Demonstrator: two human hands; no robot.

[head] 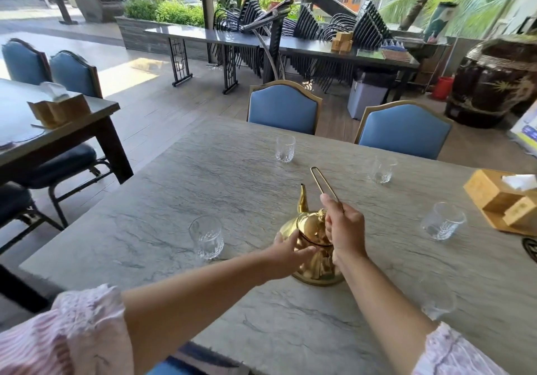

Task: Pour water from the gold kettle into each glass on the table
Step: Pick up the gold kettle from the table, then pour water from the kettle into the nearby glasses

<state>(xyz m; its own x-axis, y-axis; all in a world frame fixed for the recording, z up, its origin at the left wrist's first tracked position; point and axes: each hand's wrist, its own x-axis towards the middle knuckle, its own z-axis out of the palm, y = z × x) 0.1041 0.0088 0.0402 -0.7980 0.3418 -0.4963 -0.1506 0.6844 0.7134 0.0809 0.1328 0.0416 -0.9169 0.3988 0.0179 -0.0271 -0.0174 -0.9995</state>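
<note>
The gold kettle (pixel 312 246) stands on the grey stone table (pixel 232 188), spout pointing away. My right hand (pixel 344 229) grips its thin wire handle (pixel 321 181), which sticks up above the lid. My left hand (pixel 286 254) rests with straight fingers against the kettle's left side. Several clear glasses stand around it: one at the near left (pixel 207 236), one at the far middle (pixel 285 148), one at the far right (pixel 382 169), one at the right (pixel 443 220) and a blurred one at the near right (pixel 437 302). All look empty.
A wooden tissue box (pixel 499 197) sits at the table's right edge. Two blue chairs (pixel 284 108) (pixel 404 130) stand along the far side. Another table (pixel 58 124) with chairs is to the left.
</note>
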